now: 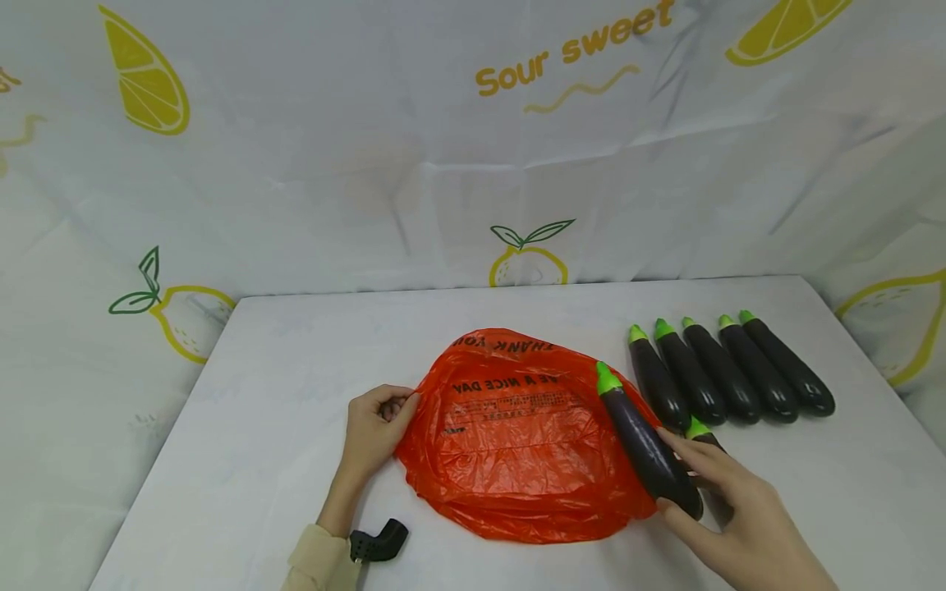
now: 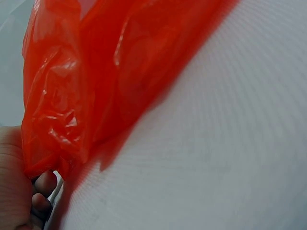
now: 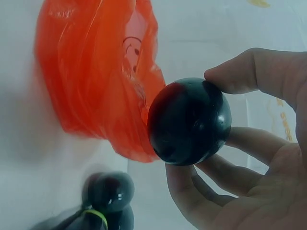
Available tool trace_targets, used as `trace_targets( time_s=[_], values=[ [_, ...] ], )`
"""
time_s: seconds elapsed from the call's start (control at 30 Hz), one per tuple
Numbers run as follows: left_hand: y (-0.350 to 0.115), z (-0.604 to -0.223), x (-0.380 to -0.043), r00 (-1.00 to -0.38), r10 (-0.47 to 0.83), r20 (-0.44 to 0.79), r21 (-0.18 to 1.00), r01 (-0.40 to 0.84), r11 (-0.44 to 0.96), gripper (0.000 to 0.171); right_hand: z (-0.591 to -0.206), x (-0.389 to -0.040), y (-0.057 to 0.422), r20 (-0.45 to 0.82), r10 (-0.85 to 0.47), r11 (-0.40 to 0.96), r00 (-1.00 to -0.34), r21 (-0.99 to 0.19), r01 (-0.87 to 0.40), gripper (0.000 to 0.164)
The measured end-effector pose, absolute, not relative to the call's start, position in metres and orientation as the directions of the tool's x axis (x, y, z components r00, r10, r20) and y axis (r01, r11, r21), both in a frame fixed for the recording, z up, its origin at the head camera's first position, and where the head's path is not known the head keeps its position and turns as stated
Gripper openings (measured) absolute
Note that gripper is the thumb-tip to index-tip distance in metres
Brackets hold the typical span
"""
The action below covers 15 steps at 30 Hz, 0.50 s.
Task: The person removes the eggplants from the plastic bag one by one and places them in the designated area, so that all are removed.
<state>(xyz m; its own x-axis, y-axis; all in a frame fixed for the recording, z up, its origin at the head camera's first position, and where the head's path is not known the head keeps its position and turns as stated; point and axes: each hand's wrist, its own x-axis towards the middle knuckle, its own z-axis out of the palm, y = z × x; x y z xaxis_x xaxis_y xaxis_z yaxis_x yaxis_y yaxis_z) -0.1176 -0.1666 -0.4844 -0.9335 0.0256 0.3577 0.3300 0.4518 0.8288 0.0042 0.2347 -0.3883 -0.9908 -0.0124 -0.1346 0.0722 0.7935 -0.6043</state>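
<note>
A red plastic bag (image 1: 510, 443) with black printing lies spread open in the middle of the table. My left hand (image 1: 378, 427) pinches its left edge between thumb and curled fingers; the left wrist view shows the gathered film (image 2: 57, 129) at the fingertips. In my right hand (image 1: 739, 513) is a dark eggplant (image 1: 650, 451) with a bright green stem end, gripped near its rounded bottom. Its stem points away from me, over the bag's right side. Close up, the right wrist view shows thumb and fingers round the glossy end (image 3: 189, 124).
Several more eggplants (image 1: 727, 373) lie side by side at the table's right, stems toward the back. Another eggplant (image 1: 696, 428) is partly hidden behind my right hand. A white cloth with lemon prints (image 1: 332, 164) hangs behind the white table (image 1: 296, 369).
</note>
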Motion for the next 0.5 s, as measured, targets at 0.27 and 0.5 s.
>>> trace_targets(
  time_s=[0.27,0.5],
  values=[
    [-0.167,-0.484,-0.117,-0.935,0.024,0.353,0.833,0.326,0.447,0.004,-0.394,0.009,0.252,-0.058,-0.026,0.794,-0.998,-0.608,0.015,0.079],
    [-0.167,-0.485,-0.118,-0.929,0.034,0.369,0.83,0.346,0.437,0.003,-0.395,0.01,0.271,-0.026,-0.01,0.84,-1.0,-0.543,0.005,0.077]
  ],
)
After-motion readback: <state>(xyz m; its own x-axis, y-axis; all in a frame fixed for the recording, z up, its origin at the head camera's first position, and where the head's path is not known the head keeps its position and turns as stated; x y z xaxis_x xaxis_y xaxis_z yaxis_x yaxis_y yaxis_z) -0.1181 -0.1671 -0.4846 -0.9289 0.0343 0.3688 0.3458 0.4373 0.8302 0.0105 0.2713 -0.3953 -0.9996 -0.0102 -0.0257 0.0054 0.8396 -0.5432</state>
